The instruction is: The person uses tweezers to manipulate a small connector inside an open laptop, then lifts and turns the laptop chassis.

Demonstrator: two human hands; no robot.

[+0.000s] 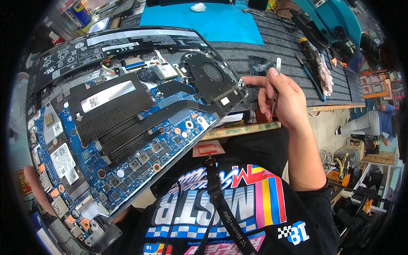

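Note:
An opened laptop base (170, 123) is tilted up at the left, its blue circuit board (140, 159), dark heat pipes, black fan (208, 76) and black battery (123, 46) exposed. My left hand (37, 187) grips the laptop's left edge; most of it is hidden behind the base. My right hand (282, 97) is closed around slim metal tweezers (274, 103), one end pointing down below the fingers. Its index finger reaches out to a small metal hinge bracket (241, 84) at the laptop's right corner and seems to touch it.
A grey ribbed bench mat (293, 55) carries a blue sheet (204, 21), a small plastic bag (259, 65), a yellow-ended screwdriver (308, 49) and a crumpled tissue (326, 80). A teal machine (331, 21) stands at far right. The wooden bench edge (242, 129) runs before me. Another person (374, 121) is farther right.

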